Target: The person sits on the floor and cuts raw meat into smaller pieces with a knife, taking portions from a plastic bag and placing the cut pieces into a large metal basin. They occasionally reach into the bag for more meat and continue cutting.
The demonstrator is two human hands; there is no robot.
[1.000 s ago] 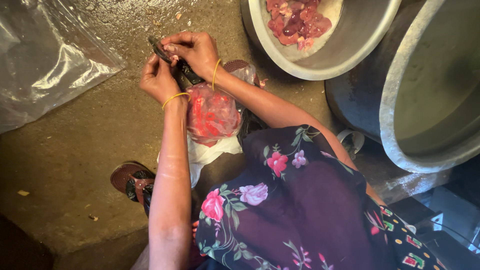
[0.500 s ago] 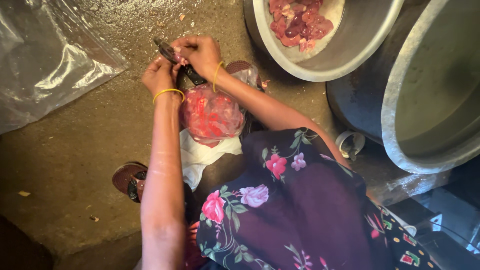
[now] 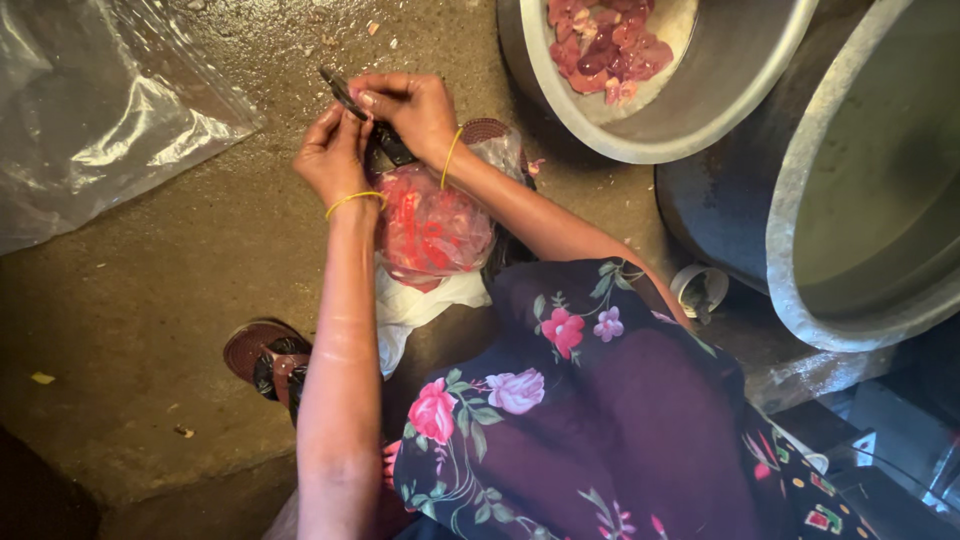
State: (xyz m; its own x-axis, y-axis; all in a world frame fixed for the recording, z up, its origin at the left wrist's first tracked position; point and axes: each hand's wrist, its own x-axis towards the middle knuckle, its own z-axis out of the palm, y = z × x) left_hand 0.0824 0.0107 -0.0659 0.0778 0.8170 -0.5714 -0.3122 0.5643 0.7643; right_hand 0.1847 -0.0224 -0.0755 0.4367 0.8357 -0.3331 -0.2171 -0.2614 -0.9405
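Note:
A clear plastic bag full of red meat pieces rests on the floor in front of my knees. Both hands meet at its top. My left hand is closed at the bag's neck. My right hand pinches a thin dark tool that points up and to the left; its dark lower end sits between my hands. I cannot tell exactly what kind of tool it is. Each wrist wears a yellow band.
A metal bowl with raw meat pieces stands at the top right, and a big metal pot beside it. A crumpled clear plastic sheet lies at the top left. White cloth is under the bag. My sandal and flowered dress are below.
My hands stay together at the top of the bag. The dark tool has shifted only slightly between them.

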